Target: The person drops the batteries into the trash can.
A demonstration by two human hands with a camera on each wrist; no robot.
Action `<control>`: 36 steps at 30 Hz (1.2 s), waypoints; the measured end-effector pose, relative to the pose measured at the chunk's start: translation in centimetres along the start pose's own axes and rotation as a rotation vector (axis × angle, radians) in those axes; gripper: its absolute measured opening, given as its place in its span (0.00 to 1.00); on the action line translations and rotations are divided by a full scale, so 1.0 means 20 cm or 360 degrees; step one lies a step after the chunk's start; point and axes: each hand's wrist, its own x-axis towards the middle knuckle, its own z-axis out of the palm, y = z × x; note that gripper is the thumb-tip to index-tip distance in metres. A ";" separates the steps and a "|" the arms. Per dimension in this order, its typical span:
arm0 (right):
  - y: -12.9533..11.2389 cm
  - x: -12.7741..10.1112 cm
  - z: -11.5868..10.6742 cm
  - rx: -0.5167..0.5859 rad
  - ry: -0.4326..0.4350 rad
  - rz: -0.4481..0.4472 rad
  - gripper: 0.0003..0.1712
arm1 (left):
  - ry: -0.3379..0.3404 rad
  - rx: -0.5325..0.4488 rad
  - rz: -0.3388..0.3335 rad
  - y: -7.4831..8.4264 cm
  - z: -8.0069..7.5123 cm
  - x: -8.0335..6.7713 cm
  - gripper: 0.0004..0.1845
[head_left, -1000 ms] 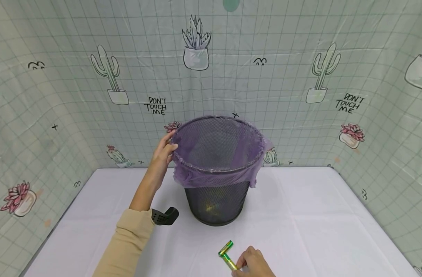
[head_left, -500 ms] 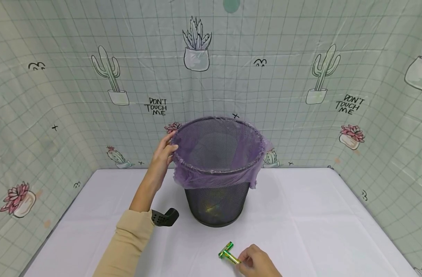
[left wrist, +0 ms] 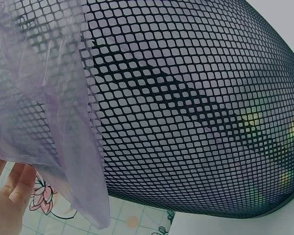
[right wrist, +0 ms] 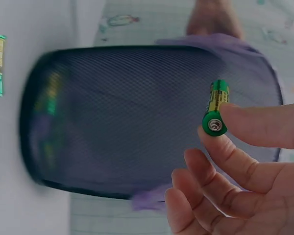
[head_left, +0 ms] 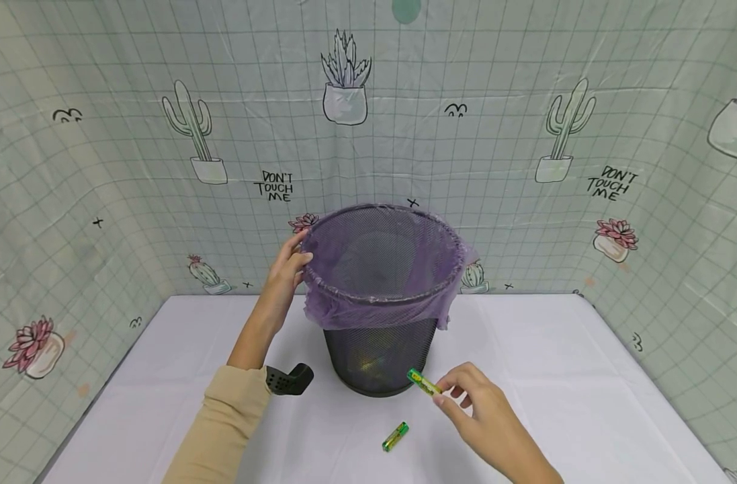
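A black mesh wastebasket point(head_left: 380, 359) stands on the table, lined with a thin purple bag point(head_left: 374, 314) folded over its rim. My left hand point(head_left: 281, 274) grips the rim at its left side, thumb on the inside edge; in the left wrist view its fingers point(left wrist: 20, 181) show at the bag's hem. Between thumb and index finger, my right hand point(head_left: 486, 410) pinches a green and yellow battery point(head_left: 424, 382), raised in front of the basket's lower right. A second such battery point(head_left: 395, 436) lies on the table in front of the basket.
Green and yellow shapes point(left wrist: 252, 117) show through the mesh near the basket's bottom. The white table point(head_left: 543, 376) is backed and flanked by a grid-patterned cloth point(head_left: 495, 60) with cactus drawings. A black wrist mount point(head_left: 289, 379) juts from the left sleeve.
My right hand has picked one battery off the table, away from the other, and lifted it forward toward the basket. The left hand stays on the rim.
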 end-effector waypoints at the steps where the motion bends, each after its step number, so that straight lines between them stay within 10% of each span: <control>1: -0.01 0.02 -0.03 -0.0028 0.0050 -0.0048 0.05 | 0.0001 -0.0001 0.0000 0.00 0.00 0.00 0.31; 18: -0.22 0.24 -0.33 -0.0216 0.0293 -0.0280 0.06 | -0.0016 0.0011 -0.0005 0.00 0.00 0.00 0.31; 36: -0.23 0.46 -0.29 -0.0161 0.0213 -0.0248 0.04 | -0.0016 0.0010 0.0008 0.00 0.00 0.00 0.32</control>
